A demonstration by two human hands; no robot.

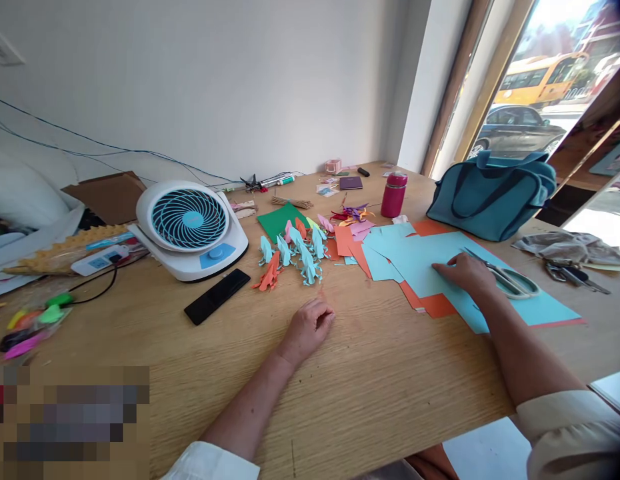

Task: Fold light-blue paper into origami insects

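My left hand (309,328) rests on the wooden table with its fingers curled in, and nothing shows in it. Over to the right, my right hand (465,272) lies on light-blue paper (420,267), fingers reaching left across the sheet. Right beside it are scissors (515,283) with pale handles, their blades partly behind the hand. Orange sheets (440,306) stick out from under the blue ones. Between the hands and the wall sits a cluster of cut and curled light-blue paper pieces (309,263), with an orange paper piece (270,272) at its front.
A white fan (190,220) and a black phone (217,297) are on the left. Behind the papers stand a magenta bottle (394,195) and a teal bag (490,197). Green paper (280,220) lies mid-table, and keys (573,273) lie at far right.
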